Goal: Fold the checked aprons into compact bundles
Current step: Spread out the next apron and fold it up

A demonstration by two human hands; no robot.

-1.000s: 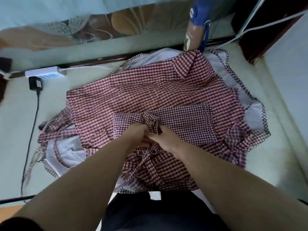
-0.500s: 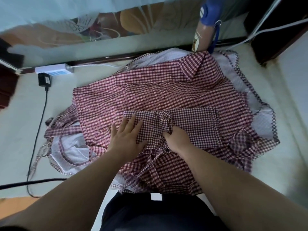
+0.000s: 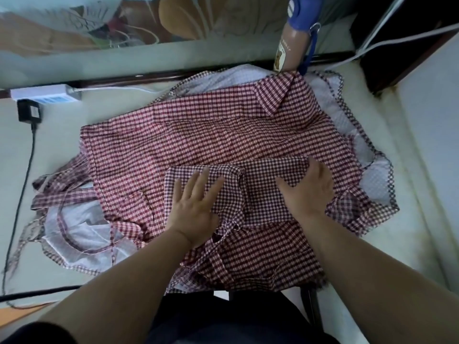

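No text can be read clearly. The bottle (image 3: 290, 49) carries small blurred lettering. The label on the white power strip (image 3: 41, 95) is too blurred to read.

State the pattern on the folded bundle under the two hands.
The folded bundle has small maroon-and-white checks, finer than the apron beneath; head view.

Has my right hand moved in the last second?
Yes. The right hand slid rightward along the small-checked panel, from the central bunch to the panel's right end, where it lies flat.

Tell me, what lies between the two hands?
In the head view, only the small-checked dark red folded apron, with a raised bunched crease, lies between the flat left hand and right hand.
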